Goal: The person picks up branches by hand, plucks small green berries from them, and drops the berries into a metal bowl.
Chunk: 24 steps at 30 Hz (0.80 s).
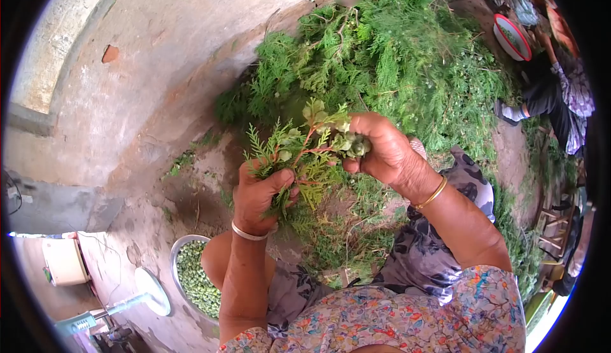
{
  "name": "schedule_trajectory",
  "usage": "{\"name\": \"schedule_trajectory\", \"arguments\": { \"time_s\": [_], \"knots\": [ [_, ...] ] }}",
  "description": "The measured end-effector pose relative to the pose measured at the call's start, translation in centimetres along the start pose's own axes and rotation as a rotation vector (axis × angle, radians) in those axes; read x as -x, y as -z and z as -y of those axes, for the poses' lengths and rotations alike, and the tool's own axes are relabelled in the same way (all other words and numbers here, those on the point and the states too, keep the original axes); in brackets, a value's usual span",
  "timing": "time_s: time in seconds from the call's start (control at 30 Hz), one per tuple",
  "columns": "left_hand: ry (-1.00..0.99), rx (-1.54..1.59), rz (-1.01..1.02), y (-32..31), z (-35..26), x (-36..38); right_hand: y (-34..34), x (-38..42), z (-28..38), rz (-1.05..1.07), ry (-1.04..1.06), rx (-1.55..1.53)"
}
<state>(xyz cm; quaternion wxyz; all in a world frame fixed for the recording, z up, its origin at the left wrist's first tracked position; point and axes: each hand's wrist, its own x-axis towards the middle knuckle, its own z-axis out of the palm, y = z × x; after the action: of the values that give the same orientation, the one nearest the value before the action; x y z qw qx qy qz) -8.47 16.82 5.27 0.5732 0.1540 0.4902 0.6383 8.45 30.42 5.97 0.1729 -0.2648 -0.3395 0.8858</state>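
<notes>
A leafy evergreen sprig (304,151) with pale green cones is held up in front of me. My left hand (258,194) is closed round its lower stems, thumb bent over the front. At the sprig's right side, my right hand (380,149) has its fingers closed about a cluster of green cones (350,143). Some of the right fingertips are hidden behind the cones. Beyond both hands lies a large heap of cut evergreen branches (407,54). To the left of my left forearm stands a metal basin (175,257) filled with green cones (196,276).
A plastered wall (159,54) runs along the left. Near the basin is a stand with a round white base (153,291). At the right sit a person (547,92), a red-rimmed bowl (513,37) and a wooden stool (555,231). Loose greenery covers the ground by my knees.
</notes>
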Motion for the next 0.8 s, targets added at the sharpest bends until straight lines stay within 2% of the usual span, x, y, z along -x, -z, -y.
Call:
{"name": "schedule_trajectory", "arguments": {
  "time_s": [0.1,0.23,0.33,0.47,0.6,0.8],
  "knots": [
    [-0.026,-0.079,0.065,0.5,0.7,-0.3,-0.5,0.1,0.1,-0.052,0.004,-0.117],
    [-0.051,-0.205,0.156,-0.1,0.8,-0.5,-0.9,0.1,0.4,-0.036,-0.018,0.095],
    [-0.029,-0.232,0.183,-0.2,0.6,-0.5,-0.9,0.2,0.6,-0.082,0.009,0.126],
    [-0.06,-0.237,0.136,0.2,0.8,-0.8,-1.0,0.1,0.8,-0.216,-0.003,0.218],
    [-0.089,-0.282,0.102,0.1,0.3,-0.7,-0.5,0.0,0.6,-0.222,0.034,0.235],
    [-0.163,-0.462,0.119,-0.7,-1.0,-0.1,-0.4,0.6,1.3,-0.281,0.033,0.492]
  ]
}}
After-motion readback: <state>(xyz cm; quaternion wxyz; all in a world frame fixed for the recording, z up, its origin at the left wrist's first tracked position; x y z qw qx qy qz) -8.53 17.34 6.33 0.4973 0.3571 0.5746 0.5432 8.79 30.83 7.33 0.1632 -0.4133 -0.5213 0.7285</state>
